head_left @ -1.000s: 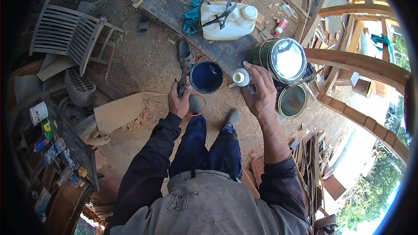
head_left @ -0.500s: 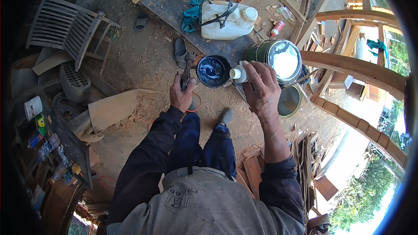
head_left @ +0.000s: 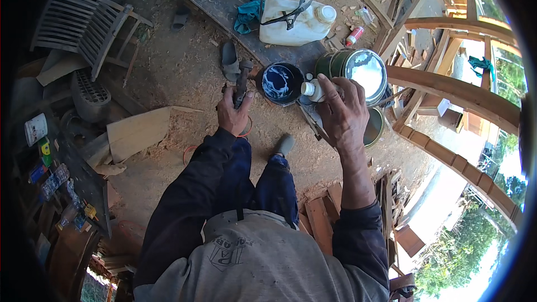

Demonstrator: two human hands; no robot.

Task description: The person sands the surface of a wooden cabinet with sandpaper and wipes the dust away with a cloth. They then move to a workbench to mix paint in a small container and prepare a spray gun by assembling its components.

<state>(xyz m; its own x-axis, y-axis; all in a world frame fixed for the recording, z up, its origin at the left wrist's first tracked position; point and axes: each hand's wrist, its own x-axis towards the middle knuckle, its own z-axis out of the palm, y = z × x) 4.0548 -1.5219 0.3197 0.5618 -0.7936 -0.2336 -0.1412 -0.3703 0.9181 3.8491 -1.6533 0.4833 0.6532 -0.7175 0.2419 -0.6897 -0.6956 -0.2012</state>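
In my left hand (head_left: 234,113), closed around its grip, is what looks like a dark spray gun (head_left: 242,85). Just right of its head sits a round dark cup (head_left: 278,84), open at the top, with white streaks on the dark liquid inside; I cannot tell whether the two are joined. My right hand (head_left: 344,113) grips a small white bottle (head_left: 313,90) from above. Its open mouth points left at the cup's rim, and the bottle is tilted. Behind the right fingers stands a green metal can (head_left: 331,65) with a whitish top.
A white jerrycan (head_left: 293,25) and a teal cloth (head_left: 246,14) rest on a dark board (head_left: 224,0). Beneath my right hand is another open can (head_left: 373,128). An orange hose (head_left: 246,128) loops below my left hand. A slatted chair (head_left: 89,25) stands left; timber lies right.
The whole view has shifted slightly. My right hand and the bottle have moved a little right, and the bottle leans more level. More white shows in the cup.
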